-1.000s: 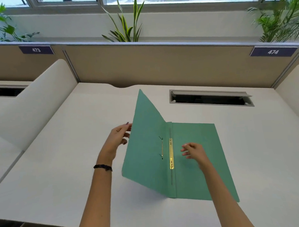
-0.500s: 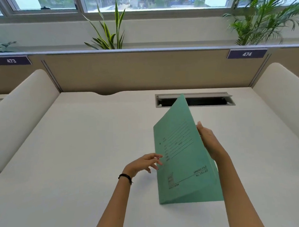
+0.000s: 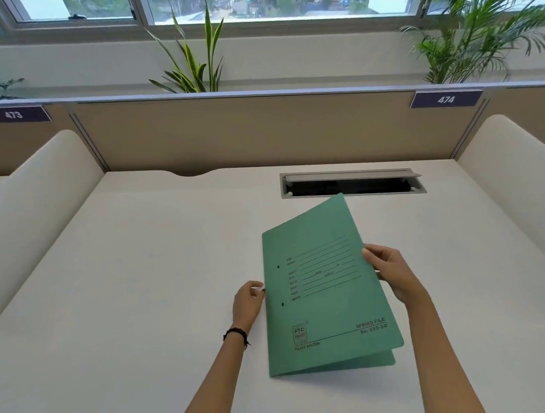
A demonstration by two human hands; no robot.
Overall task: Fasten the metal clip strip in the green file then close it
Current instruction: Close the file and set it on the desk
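Two hands on one green file [image 3: 327, 285], centre-right of matte white desk [image 3: 143, 290]. File: thin card, flat finish, rounded corners, printed ruled lines, "SPRING FILE" at lower right, two punched holes near spine. Front cover nearly down, narrow gap to back cover at 5 o'clock corner. Left hand [image 3: 248, 301] at 9 o'clock edge, fingers curled against spine; grip there cannot tell. Right hand [image 3: 389, 271] at 3 o'clock edge, pinching cover. Black band [image 3: 237, 335] on left wrist.
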